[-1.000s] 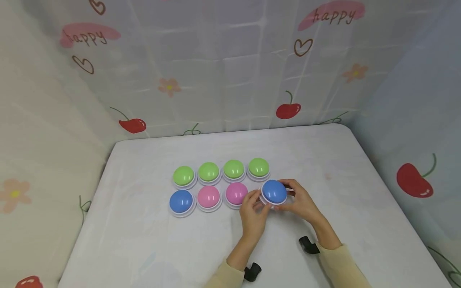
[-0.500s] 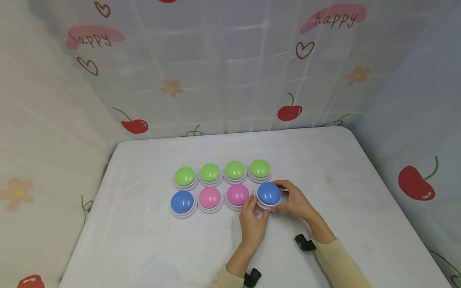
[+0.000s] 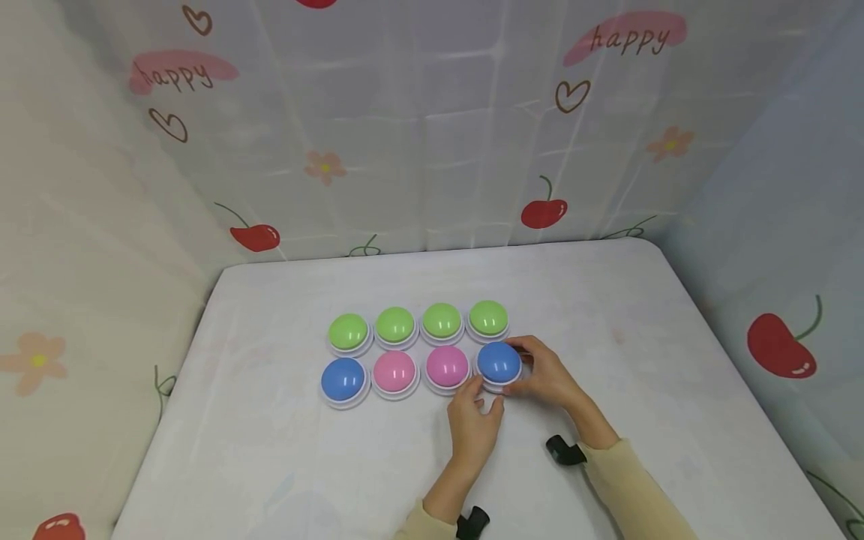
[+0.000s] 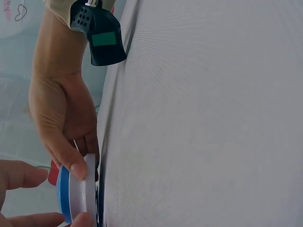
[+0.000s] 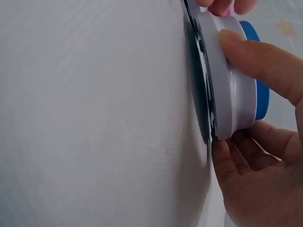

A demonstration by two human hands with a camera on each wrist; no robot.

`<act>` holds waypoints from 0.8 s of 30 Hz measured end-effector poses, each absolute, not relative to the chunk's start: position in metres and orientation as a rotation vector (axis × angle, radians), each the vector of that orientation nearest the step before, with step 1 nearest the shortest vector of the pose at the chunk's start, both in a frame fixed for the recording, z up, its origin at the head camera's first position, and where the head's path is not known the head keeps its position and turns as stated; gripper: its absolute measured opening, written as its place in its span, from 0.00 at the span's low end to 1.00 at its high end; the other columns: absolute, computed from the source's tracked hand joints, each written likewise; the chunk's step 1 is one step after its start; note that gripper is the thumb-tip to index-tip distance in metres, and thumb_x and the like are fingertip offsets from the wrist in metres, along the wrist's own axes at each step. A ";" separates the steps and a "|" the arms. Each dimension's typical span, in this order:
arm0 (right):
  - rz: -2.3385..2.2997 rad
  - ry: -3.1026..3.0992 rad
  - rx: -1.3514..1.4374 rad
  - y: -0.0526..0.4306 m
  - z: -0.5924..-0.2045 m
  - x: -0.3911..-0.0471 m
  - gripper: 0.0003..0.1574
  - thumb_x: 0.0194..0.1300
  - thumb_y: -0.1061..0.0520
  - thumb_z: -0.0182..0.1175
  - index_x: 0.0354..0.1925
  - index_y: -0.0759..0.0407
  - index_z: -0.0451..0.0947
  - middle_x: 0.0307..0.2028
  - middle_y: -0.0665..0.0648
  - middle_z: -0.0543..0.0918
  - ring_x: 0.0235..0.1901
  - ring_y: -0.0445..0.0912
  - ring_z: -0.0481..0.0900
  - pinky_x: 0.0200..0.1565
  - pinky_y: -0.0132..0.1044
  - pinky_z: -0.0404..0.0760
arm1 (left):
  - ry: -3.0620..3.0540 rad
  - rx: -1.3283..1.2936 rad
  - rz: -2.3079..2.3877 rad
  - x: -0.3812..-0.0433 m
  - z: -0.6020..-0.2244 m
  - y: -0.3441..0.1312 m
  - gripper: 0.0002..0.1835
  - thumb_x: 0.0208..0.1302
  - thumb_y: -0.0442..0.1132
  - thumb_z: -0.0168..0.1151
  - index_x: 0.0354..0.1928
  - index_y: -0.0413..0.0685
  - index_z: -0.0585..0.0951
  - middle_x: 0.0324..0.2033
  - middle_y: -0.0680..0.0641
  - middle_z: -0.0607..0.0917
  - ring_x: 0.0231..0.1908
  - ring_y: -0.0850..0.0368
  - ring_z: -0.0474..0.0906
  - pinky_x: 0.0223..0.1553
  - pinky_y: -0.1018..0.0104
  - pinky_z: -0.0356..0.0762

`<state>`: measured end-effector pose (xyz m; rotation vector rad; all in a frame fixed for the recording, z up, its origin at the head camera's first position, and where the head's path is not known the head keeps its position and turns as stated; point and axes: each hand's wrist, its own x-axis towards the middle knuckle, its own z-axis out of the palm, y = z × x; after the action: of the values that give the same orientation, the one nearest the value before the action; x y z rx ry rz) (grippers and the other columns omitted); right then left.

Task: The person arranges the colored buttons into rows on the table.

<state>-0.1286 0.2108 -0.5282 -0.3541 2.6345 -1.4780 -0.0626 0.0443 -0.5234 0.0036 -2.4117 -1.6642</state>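
A round push button [image 3: 499, 362] with a blue dome and white base stands at the right end of the front row. My right hand [image 3: 550, 379] holds it by the base; in the right wrist view, the thumb [image 5: 236, 45] lies on the rim and the other fingers curl round the opposite side. Close to the table, the base [image 5: 222, 85] shows its dark underside. My left hand [image 3: 472, 431] has its fingertips at the button's left side, its thumb apart from the dome. Left of it sit two pink buttons [image 3: 448, 366] [image 3: 394, 371] and another blue button [image 3: 342, 379].
Behind the front row runs a row of several green buttons [image 3: 442, 320], nearly touching one another. The white table [image 3: 304, 465] meets a printed curtain [image 3: 418, 150] at the back. A black wrist camera [image 3: 565, 451] sits at the right sleeve, another [image 3: 472, 523] at the left.
My right hand has moved left and down with the blue button, bringing it beside the right pink one. The left hand's fingers have loosened from the button's side. The view has shifted slightly.
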 end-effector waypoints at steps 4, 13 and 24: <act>-1.465 2.642 -0.352 0.209 -0.529 -0.129 0.52 0.35 0.63 0.82 0.60 0.68 0.70 0.56 0.67 0.76 0.57 0.61 0.75 0.61 0.54 0.74 | -2.425 0.013 -1.651 -0.063 -0.524 0.045 0.21 0.50 0.27 0.70 0.48 0.27 0.81 0.46 0.35 0.84 0.47 0.43 0.82 0.43 0.60 0.86; -1.396 2.682 -0.329 0.205 -0.530 -0.130 0.53 0.34 0.64 0.82 0.61 0.68 0.70 0.56 0.66 0.75 0.59 0.61 0.74 0.61 0.55 0.75 | -2.457 0.026 -1.686 -0.066 -0.524 0.044 0.21 0.50 0.27 0.70 0.49 0.25 0.80 0.47 0.33 0.83 0.49 0.42 0.82 0.46 0.60 0.85; -1.314 2.732 -0.334 0.201 -0.528 -0.128 0.54 0.36 0.64 0.81 0.61 0.70 0.68 0.57 0.69 0.74 0.58 0.62 0.74 0.61 0.56 0.74 | -2.477 0.058 -1.718 -0.066 -0.525 0.041 0.24 0.51 0.29 0.70 0.51 0.25 0.79 0.49 0.33 0.82 0.50 0.43 0.81 0.46 0.60 0.85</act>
<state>-0.1285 0.2008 -0.5277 -0.3337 2.7318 -1.3143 -0.0656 0.0415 -0.5248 0.0580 -2.4775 -1.7177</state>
